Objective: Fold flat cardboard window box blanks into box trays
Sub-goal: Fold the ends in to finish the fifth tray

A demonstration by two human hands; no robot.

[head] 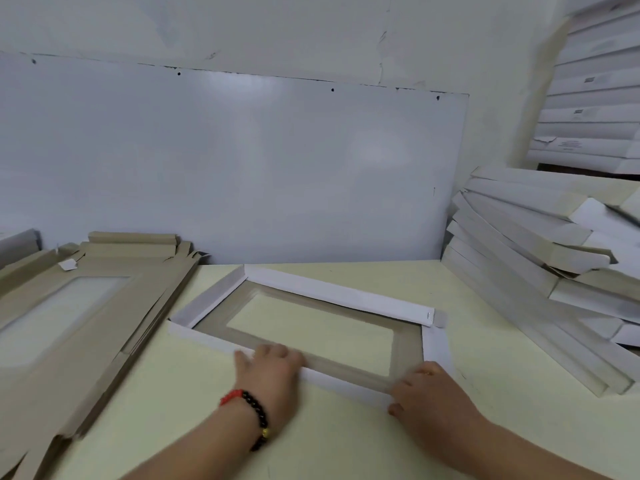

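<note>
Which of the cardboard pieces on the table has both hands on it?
The window tray in the middle, walls already raised: the left hand and right hand rest on its near wall. The flat blanks and folded stack lie untouched.

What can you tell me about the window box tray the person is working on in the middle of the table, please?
The box tray lies flat on the pale yellow table, skewed to its edge. It looks like cardboard: a grey-brown inner frame around a rectangular window opening, through which the table shows, and white side walls folded up on all four sides. The left hand and right hand press on its near wall, one towards each end. Nothing else touches it.
</note>
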